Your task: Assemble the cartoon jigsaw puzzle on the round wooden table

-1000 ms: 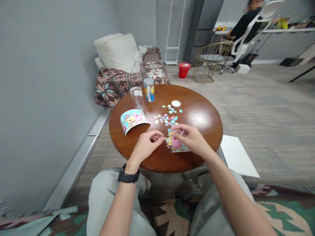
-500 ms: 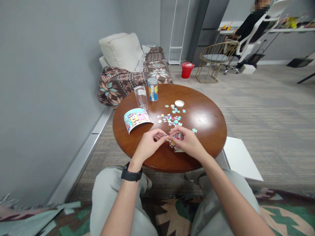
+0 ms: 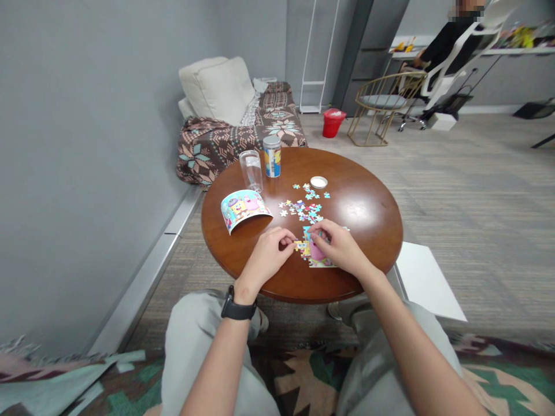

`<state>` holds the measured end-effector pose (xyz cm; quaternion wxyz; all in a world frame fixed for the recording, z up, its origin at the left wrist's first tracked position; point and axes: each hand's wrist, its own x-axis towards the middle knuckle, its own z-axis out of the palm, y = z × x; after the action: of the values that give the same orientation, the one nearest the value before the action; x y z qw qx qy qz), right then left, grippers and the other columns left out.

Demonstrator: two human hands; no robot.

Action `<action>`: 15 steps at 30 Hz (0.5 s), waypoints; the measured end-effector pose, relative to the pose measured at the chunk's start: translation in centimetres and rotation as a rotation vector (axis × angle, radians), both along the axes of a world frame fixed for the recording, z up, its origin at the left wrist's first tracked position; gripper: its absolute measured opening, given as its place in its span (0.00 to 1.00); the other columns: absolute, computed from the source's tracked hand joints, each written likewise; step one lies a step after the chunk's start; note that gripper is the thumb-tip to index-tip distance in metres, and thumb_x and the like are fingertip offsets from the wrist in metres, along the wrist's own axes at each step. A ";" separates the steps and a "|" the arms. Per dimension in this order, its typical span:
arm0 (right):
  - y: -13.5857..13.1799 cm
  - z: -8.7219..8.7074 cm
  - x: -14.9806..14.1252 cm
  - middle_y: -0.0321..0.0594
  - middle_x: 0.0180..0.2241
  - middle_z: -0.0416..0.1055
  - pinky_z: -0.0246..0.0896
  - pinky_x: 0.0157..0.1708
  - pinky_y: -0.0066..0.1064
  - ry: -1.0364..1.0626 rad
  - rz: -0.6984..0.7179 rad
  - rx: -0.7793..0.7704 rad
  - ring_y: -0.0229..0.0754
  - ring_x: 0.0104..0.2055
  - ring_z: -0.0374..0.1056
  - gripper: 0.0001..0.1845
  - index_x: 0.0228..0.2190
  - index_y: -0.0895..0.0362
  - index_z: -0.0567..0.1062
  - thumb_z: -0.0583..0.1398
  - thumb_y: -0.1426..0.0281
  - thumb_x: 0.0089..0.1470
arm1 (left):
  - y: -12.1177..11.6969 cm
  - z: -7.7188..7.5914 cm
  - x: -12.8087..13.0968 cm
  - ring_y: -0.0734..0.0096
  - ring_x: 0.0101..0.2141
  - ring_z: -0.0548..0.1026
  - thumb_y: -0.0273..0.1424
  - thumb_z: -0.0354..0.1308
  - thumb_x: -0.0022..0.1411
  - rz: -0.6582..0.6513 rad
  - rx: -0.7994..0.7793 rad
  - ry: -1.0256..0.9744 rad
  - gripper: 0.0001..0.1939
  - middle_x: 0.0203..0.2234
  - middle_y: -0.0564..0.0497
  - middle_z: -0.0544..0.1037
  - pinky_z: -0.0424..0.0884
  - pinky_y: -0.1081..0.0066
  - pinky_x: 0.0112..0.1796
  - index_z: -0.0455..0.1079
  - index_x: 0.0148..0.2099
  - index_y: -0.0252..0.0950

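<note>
The left hand (image 3: 269, 249), wrist bent, pinches a small piece at the puzzle's (image 3: 315, 252) left edge. The right hand (image 3: 339, 245) lies curled on the puzzle, fingertips pressing it. The colourful, part-built puzzle sits at the counter's (image 3: 368, 208) near edge, mostly hidden; loose pieces (image 3: 303, 207) lie just beyond.

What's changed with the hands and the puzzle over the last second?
Both hands, left hand and right hand, met over the puzzle and now press at its left edge. Whether a piece is held is unclear. Loose pieces, the jar and the lid stayed put.
</note>
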<state>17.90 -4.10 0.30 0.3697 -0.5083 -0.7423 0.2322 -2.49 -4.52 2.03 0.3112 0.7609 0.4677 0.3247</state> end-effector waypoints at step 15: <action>-0.1 -0.3 0.2 0.41 0.36 0.73 0.63 0.45 0.37 -0.065 0.051 0.064 0.45 0.41 0.68 0.09 0.37 0.54 0.74 0.55 0.75 0.55 | -0.2 0.1 -0.3 0.68 0.35 0.74 0.30 0.61 0.61 -0.056 0.036 0.045 0.06 0.34 0.49 0.77 0.71 0.68 0.39 0.79 0.37 0.36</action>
<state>18.07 -4.25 -0.05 0.3553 -0.4845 -0.7737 0.2010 -2.80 -4.68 2.08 0.2957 0.7864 0.4471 0.3070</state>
